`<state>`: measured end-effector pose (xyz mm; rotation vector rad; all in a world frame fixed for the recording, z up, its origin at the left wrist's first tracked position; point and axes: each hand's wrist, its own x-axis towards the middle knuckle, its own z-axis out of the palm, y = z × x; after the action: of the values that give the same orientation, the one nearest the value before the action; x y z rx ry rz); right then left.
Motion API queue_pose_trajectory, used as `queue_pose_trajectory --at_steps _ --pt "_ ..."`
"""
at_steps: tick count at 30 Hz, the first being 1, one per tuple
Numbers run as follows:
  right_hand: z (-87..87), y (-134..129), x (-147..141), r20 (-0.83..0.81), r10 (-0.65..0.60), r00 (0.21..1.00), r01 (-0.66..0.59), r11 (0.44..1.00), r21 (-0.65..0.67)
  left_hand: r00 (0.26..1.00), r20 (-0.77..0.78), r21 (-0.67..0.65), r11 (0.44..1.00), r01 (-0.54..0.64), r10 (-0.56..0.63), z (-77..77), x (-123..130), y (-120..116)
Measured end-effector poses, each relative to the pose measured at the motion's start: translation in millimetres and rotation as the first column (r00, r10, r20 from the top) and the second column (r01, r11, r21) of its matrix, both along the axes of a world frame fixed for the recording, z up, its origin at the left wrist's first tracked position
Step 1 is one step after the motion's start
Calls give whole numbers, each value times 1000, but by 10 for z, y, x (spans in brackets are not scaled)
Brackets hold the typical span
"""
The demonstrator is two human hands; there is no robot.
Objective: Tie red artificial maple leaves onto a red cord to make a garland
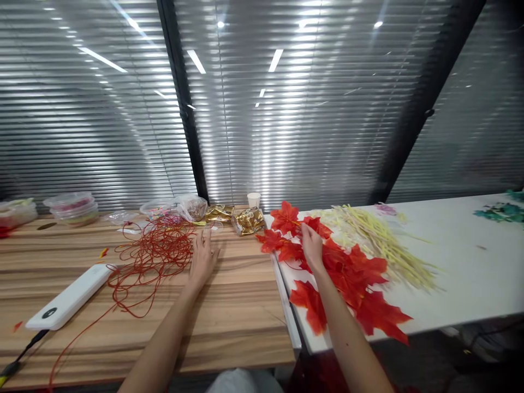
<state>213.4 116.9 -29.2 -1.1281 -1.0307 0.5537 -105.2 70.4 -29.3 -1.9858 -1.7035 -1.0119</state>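
Note:
A loose tangle of thin red cord (158,251) lies on the wood-grain table. My left hand (203,255) rests at its right edge, fingers apart and holding nothing. Over on the white table, my right hand (311,245) is closed at the upper part of a pile of red maple leaves (344,273). Its fingertips are pressed together at a leaf or stem, too small to make out exactly. My right forearm covers part of the pile. One red leaf (311,305) lies to the left of that forearm.
Pale yellow strands (388,245) lie right of the leaves. A white power bank (71,297) with a cable is at the left. Gold packets (248,220), a paper cup (254,200) and plastic tubs (73,209) line the back. A white edge strip (286,305) marks where the tables meet.

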Motion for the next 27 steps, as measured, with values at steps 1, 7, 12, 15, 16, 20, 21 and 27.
queue_pose_trajectory --at_steps 1,7,12,15,16,20,21,27 --pt "-8 -6 0 131 -19 991 19 1000 3 999 40 13 1000 -12 11 -29 -21 18" --pt "-49 -59 -41 597 -138 790 116 990 76 980 115 -139 979 -147 163 -59 -97 43" --pt "8 -178 -172 670 -240 703 191 970 148 987 -1 -327 933 -150 159 58 -29 -54" --pt "35 -237 -252 688 -217 693 143 976 165 985 14 -284 945 -159 170 56 -10 -73" --pt "38 -248 -272 687 -207 696 122 978 171 985 26 -263 951 -160 173 42 -13 -68" --pt "31 -265 -336 680 -139 720 3 980 197 984 47 -222 963 -156 171 -24 -46 -21" --pt "26 -269 -355 677 -111 727 -39 978 203 983 41 -228 960 -165 178 -30 -53 -12" --pt "-35 -335 -558 735 139 663 -360 921 151 976 -33 -385 898 -213 217 45 -19 -51"
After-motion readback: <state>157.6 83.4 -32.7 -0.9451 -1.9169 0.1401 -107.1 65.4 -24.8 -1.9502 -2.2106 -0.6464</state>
